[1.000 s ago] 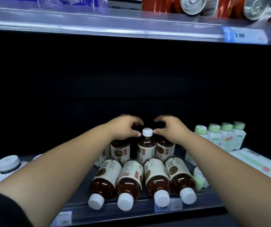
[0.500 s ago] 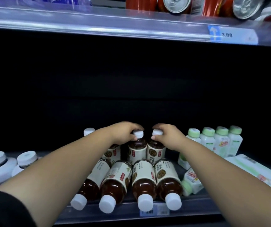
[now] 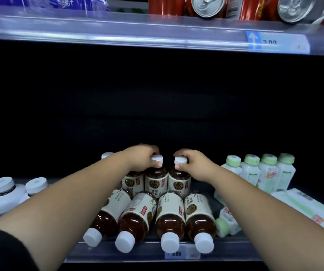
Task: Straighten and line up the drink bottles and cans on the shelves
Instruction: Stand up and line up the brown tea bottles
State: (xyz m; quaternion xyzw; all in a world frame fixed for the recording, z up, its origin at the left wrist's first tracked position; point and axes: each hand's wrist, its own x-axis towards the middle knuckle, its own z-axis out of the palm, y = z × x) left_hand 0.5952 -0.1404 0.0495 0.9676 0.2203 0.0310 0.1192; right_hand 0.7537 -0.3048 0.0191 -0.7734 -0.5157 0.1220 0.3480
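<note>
Upright brown tea bottles with white caps stand mid-shelf. My left hand (image 3: 142, 156) grips the cap and neck of one upright bottle (image 3: 155, 179). My right hand (image 3: 193, 165) grips the cap of the upright bottle (image 3: 179, 181) beside it on the right. A third upright bottle (image 3: 132, 180) stands left of them, partly hidden by my left wrist. In front, several identical bottles (image 3: 169, 214) lie on their sides, caps pointing toward the shelf's front edge (image 3: 137, 253).
Green-capped white bottles (image 3: 267, 174) stand in a row at the right; one (image 3: 227, 222) lies tipped beside the fallen tea bottles, next to a flat pale carton (image 3: 311, 208). White-capped jugs (image 3: 2, 192) stand at left. Red cans (image 3: 208, 5) lie on the upper shelf (image 3: 118, 30).
Both hands dropped from hovering around a single bottle's cap to each gripping the cap of its own upright bottle. The view shifted slightly.
</note>
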